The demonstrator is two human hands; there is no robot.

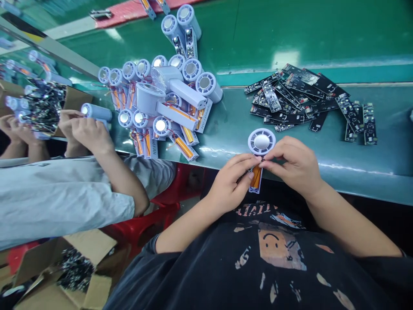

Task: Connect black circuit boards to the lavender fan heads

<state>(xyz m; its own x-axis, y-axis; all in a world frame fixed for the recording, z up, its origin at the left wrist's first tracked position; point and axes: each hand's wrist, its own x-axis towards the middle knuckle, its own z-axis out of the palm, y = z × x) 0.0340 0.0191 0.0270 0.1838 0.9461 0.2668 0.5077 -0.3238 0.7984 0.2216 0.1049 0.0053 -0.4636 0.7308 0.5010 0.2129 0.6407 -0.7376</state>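
A light purple handheld fan with a round silver-centred head lies at the table's front edge, its handle open and pointing toward me. Inside the handle shows an orange battery. My left hand is closed on the fan's handle from the left, fingertips just below the head. From the right, my right hand pinches thumb and forefinger together at the same spot, where the head meets the handle. Whatever is between those fingertips is too small and covered to make out.
Loose black circuit boards lie heaped behind my right hand. Left of centre is a pile of similar fans. A co-worker's hands hold another fan at far left. An open cardboard box stands low, near a red stool.
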